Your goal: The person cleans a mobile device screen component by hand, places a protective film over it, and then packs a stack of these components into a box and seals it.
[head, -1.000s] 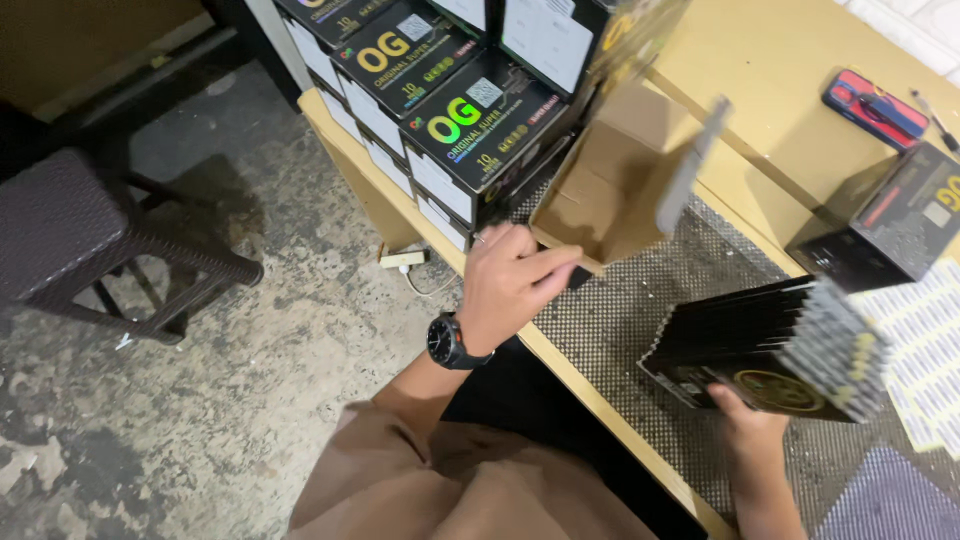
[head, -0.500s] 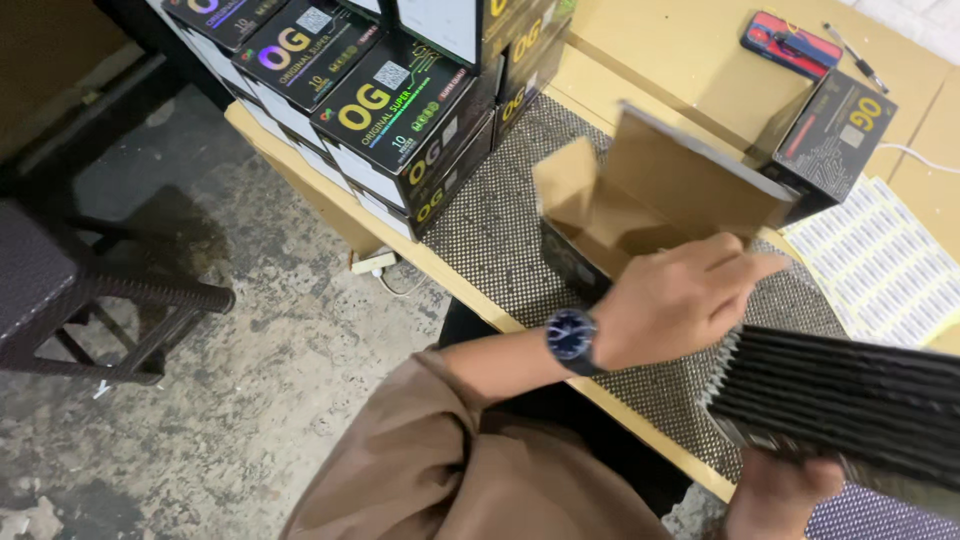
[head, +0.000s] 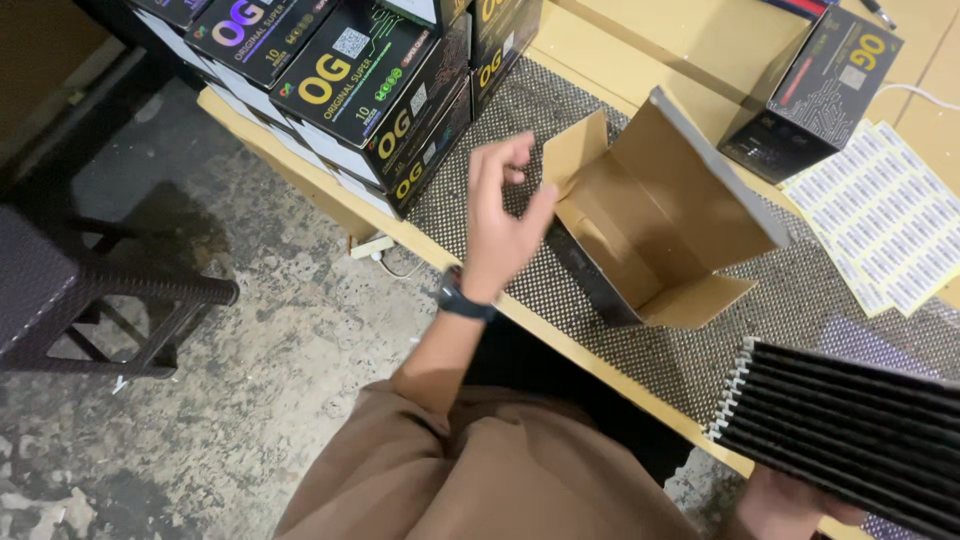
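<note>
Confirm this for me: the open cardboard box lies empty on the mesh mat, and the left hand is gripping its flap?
Not quite. In the head view the left hand is open beside the flap of the open cardboard box, not gripping it. The box does lie empty on the mesh mat.

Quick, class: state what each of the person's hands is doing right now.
Left hand: open, fingers spread, holding nothing, beside the open cardboard box.
Right hand: gripping the stack of flat black packs from below; mostly out of view.
</note>
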